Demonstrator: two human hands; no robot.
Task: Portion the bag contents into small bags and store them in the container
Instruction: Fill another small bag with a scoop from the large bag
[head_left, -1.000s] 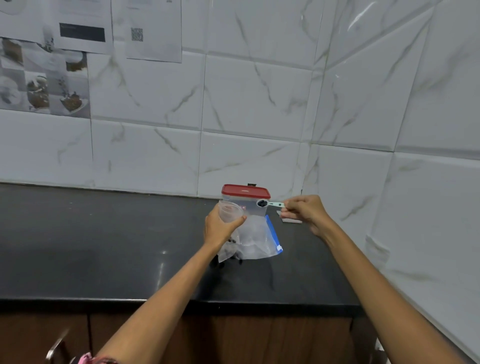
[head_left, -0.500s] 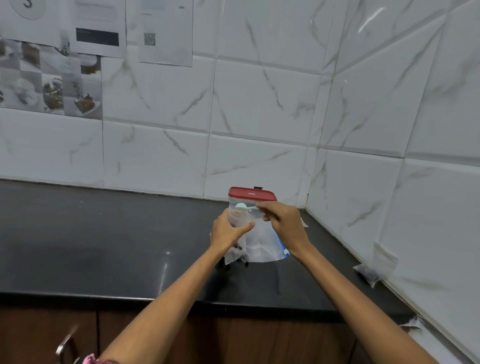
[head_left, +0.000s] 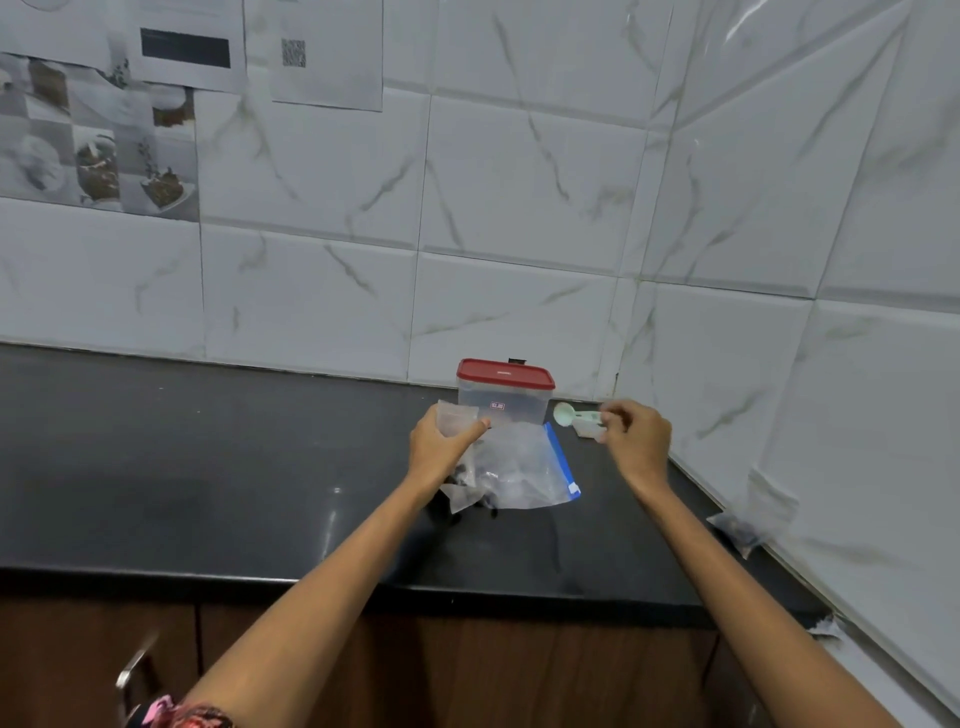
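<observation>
**Scoop lifted beside the bag**

My left hand grips a small bag over the large zip bag, near the countertop's back right corner. My right hand pinches the scoop. The red-lidded container stands behind.

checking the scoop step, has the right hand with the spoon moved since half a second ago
Yes. The right hand with the measuring spoon has swung right, from in front of the red-lidded container to beside its right wall.
</observation>
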